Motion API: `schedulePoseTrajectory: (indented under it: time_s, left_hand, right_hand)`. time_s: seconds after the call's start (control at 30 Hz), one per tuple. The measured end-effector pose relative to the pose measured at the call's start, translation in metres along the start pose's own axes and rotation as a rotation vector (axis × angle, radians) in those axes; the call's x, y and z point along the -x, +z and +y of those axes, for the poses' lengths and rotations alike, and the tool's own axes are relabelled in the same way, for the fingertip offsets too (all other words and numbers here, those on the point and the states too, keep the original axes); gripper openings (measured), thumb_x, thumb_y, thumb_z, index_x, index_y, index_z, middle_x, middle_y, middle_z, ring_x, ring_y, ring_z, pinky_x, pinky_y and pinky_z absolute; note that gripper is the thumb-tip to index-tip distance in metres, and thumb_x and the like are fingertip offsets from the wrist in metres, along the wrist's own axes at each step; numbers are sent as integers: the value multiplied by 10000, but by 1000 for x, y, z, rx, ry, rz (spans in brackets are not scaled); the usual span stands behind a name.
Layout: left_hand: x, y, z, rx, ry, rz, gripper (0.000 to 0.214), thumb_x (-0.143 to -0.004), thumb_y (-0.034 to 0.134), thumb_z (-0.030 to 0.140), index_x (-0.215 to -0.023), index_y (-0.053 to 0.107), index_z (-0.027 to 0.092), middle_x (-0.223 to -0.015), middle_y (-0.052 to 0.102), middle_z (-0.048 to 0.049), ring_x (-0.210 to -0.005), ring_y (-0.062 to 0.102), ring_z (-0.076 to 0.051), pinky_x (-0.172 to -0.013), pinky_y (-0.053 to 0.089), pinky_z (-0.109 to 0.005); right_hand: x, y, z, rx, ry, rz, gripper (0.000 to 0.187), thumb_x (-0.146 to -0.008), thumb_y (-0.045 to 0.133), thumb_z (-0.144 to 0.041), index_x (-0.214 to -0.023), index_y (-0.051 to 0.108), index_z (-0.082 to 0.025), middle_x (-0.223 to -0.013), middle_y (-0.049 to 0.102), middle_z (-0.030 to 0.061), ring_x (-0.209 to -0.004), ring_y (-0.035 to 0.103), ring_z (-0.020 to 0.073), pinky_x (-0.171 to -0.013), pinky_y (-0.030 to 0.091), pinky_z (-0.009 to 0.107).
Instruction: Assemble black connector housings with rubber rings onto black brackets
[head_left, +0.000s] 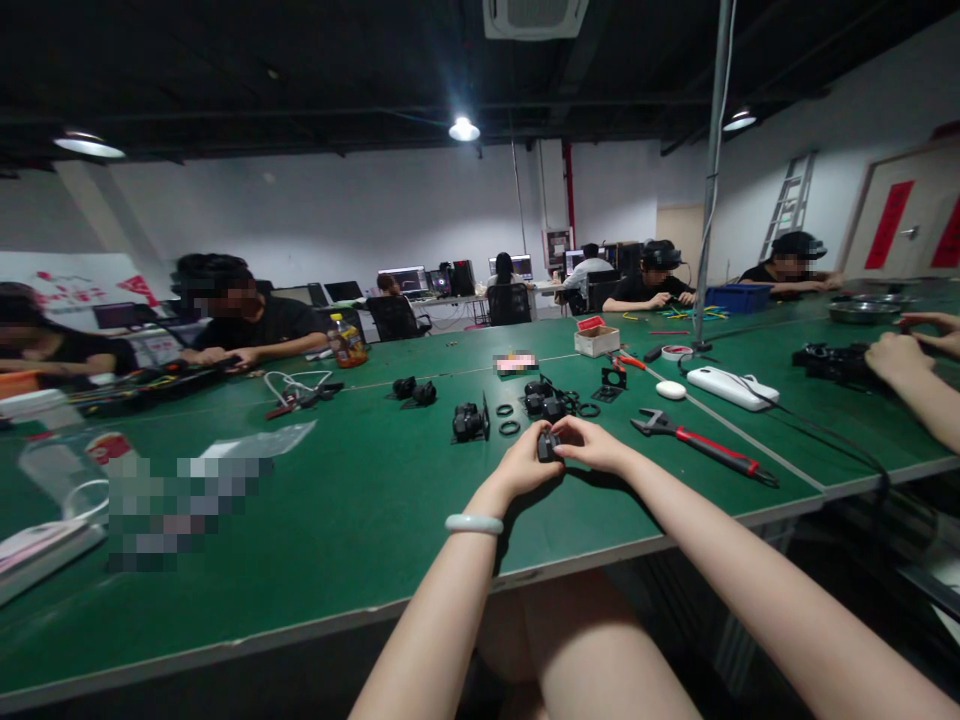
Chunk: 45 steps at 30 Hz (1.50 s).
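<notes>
Both my hands meet over the green table [360, 500], gripping one small black part [548, 446] between them. My left hand [523, 463], with a pale bangle on its wrist, closes on the part from the left. My right hand [592, 444] pinches it from the right. Just beyond lie more black parts [546, 400], several black rings [509, 427] and a black block [469, 421].
A red-handled adjustable wrench [701, 446] lies to the right, with a white power strip [731, 387] and a small open box [597, 339] beyond it. Other people sit around the table; a neighbour's hands [900, 352] work at the far right. A metal pole [711, 170] rises from the table.
</notes>
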<state>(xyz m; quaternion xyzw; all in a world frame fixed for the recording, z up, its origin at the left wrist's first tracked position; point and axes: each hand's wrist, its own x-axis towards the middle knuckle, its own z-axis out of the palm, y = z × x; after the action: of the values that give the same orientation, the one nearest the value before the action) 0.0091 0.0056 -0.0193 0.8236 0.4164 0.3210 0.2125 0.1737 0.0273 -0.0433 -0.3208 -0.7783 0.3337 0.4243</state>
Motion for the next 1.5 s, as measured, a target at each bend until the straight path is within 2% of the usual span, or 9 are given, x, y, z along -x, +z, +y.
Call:
schedulePoseTrajectory:
  time_s: [0.13, 0.4, 1.0, 1.07, 1.2, 1.27, 1.33, 1.5]
  left_hand:
    - [0, 1, -4, -7, -24, 20, 603, -550, 613, 230, -1113, 402, 185, -1016, 524, -40, -897, 510, -195, -810, 399, -300]
    - [-1, 1, -9, -49, 19, 13, 571, -580, 593, 253, -1111, 395, 181, -988, 528, -42, -856, 518, -181, -754, 416, -276]
    - [0, 2, -10, -22, 48, 14, 586, -588, 577, 199, -1141, 385, 166, -1059, 511, -59, -928, 501, -193, -816, 397, -294]
    - [-1, 1, -12, -23, 63, 12, 588, -590, 584, 209, -1141, 384, 160, -1071, 506, -64, -948, 494, -199, -837, 387, -304]
    - [-2, 0, -15, -54, 76, 42, 617, -584, 604, 221, -1151, 372, 148, -1121, 475, -82, -1024, 454, -215, -901, 345, -316]
    - [-2, 0, -16, -84, 83, 66, 624, -588, 599, 216, -1162, 363, 149, -1148, 456, -88, -1052, 435, -219, -920, 328, -318]
    - [-2, -2, -17, -121, 89, 82, 630, -591, 590, 208, -1173, 355, 152, -1158, 448, -91, -1064, 427, -224, -925, 324, -324]
    - [-2, -5, -16, -215, 97, 168, 639, -602, 574, 205, -1190, 337, 128, -1183, 419, -117, -1091, 402, -239, -939, 308, -336]
  right_hand:
    - [-2, 1, 3, 4, 20, 1, 325, -671, 584, -257, -974, 535, -151, -952, 590, 65, -855, 551, 175, -788, 415, 326]
    - [-3, 2, 5, -20, -6, 14, 323, -669, 589, -239, -976, 542, -149, -961, 590, 64, -863, 548, 175, -803, 412, 329]
    - [-1, 1, 0, 9, -25, 30, 373, -667, 581, -259, -1018, 517, -149, -976, 586, 72, -864, 556, 172, -784, 428, 326]
    - [1, -3, -6, 74, -52, 82, 359, -691, 551, -269, -1028, 504, -156, -973, 581, 72, -849, 557, 163, -754, 441, 309]
    - [6, -23, -13, 402, -70, 324, 284, -719, 494, -247, -989, 515, -160, -945, 564, 68, -856, 531, 162, -751, 425, 289]
    - [9, -38, -12, 618, 25, 476, 231, -726, 460, -217, -933, 532, -144, -917, 556, 79, -886, 506, 178, -808, 387, 310]
    - [13, -52, -8, 790, 189, 582, 237, -723, 437, -197, -933, 530, -137, -934, 542, 100, -920, 483, 203, -822, 367, 332]
    - [31, -75, -2, 1012, 606, 631, 311, -704, 426, -191, -996, 510, -123, -998, 512, 152, -971, 440, 279, -773, 363, 402]
